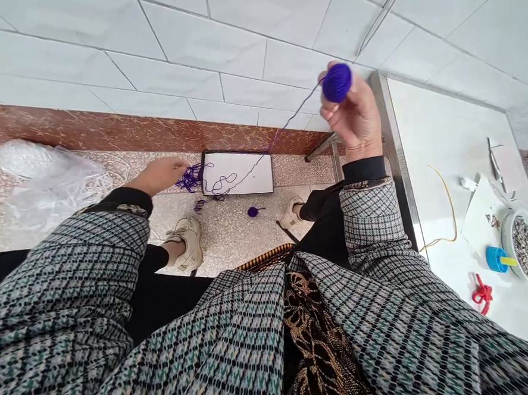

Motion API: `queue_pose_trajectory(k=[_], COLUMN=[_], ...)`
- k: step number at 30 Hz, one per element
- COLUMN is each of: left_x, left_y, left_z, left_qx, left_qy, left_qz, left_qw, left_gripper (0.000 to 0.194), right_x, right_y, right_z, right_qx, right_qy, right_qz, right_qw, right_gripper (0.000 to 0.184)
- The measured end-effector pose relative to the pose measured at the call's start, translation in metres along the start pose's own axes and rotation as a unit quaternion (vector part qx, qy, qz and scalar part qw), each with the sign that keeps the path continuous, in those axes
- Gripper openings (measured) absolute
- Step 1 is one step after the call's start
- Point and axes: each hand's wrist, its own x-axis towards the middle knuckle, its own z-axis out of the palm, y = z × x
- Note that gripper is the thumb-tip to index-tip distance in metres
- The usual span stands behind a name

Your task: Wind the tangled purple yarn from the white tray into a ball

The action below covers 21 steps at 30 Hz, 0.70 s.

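Raised in front of the wall, my right hand (358, 113) grips a ball of purple yarn (337, 83) by its side. From the ball a taut strand of yarn (295, 113) slants down to a shallow white tray with a dark rim (256, 171) on the floor, where loose loops lie. My left hand (159, 175) is low on the left, its fingers closed at the edge of a purple yarn tangle (190, 177) hanging beside the tray. Its exact grip is partly hidden. A small purple yarn ball (253, 212) rests on the floor between my shoes.
Clear plastic bags with white cord (43, 175) lie on the floor at left. A white table (440, 151) stands at right, bearing a bowl of small pieces (525, 247), a blue cup-like item (495, 259) and a red knotted cord (481, 295). A tiled wall (148, 55) is ahead.
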Motion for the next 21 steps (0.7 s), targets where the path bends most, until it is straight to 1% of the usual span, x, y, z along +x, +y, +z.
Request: queue_pose_trajectory(k=[1,2,3,4,5,6,7,8,9,10,12,14,16,17,19,20,21], left_x=[0.007,0.013,0.016,0.018,0.018,0.016,0.015,0.013,0.012,0.011,0.01,0.008,0.006,0.005,0.005,0.005,0.005], left_y=[0.017,0.037,0.061,0.087,0.113,0.139,0.162,0.181,0.195,0.204,0.208,0.199,0.184,0.176,0.155,0.143,0.128], left_z=[0.004,0.008,0.009,0.01,0.009,0.007,0.004,0.001,-0.002,-0.005,-0.009,-0.011,-0.012,-0.012,-0.015,-0.017,-0.021], left_qx=[-0.015,-0.032,-0.065,-0.141,-0.195,-0.222,-0.23,-0.219,-0.201,-0.176,-0.132,-0.11,-0.098,-0.098,-0.135,-0.166,-0.193], left_qy=[0.02,0.036,0.051,0.075,0.085,0.077,0.067,0.07,0.079,0.091,0.117,0.135,0.135,0.128,0.096,0.076,0.056], left_qz=[-0.002,0.006,0.03,0.079,0.135,0.183,0.213,0.22,0.214,0.203,0.186,0.18,0.163,0.149,0.12,0.107,0.092], left_qw=[1.0,0.999,0.996,0.984,0.968,0.955,0.947,0.948,0.953,0.959,0.967,0.968,0.972,0.976,0.979,0.977,0.975], left_gripper=[0.028,0.028,0.034,0.042,0.048,0.05,0.05,0.044,0.039,0.034,0.028,0.026,0.025,0.024,0.019,0.016,0.015], right_x=[0.005,0.011,0.017,0.024,0.029,0.034,0.039,0.042,0.044,0.046,0.048,0.05,0.053,0.055,0.059,0.061,0.062], right_y=[0.006,0.012,0.02,0.027,0.035,0.042,0.048,0.052,0.056,0.058,0.059,0.058,0.053,0.048,0.036,0.027,0.017], right_z=[-0.002,-0.004,-0.005,-0.004,-0.002,0.0,0.003,0.006,0.008,0.011,0.012,0.011,0.008,0.005,-0.004,-0.01,-0.016], right_qx=[-0.032,-0.059,-0.08,-0.095,-0.105,-0.112,-0.117,-0.123,-0.129,-0.136,-0.141,-0.127,-0.085,-0.045,0.085,0.181,0.297], right_qy=[-0.023,-0.044,-0.066,-0.088,-0.108,-0.127,-0.142,-0.149,-0.149,-0.146,-0.138,-0.131,-0.115,-0.101,-0.085,-0.085,-0.094], right_qz=[-0.002,-0.01,-0.023,-0.034,-0.044,-0.047,-0.045,-0.039,-0.032,-0.025,-0.014,0.003,0.023,0.027,0.027,0.026,0.033], right_qw=[0.999,0.997,0.994,0.991,0.988,0.984,0.982,0.981,0.98,0.98,0.98,0.983,0.989,0.993,0.992,0.979,0.95], right_gripper=[0.052,0.05,0.047,0.045,0.043,0.041,0.04,0.038,0.038,0.039,0.045,0.053,0.054,0.05,0.031,0.023,0.022])
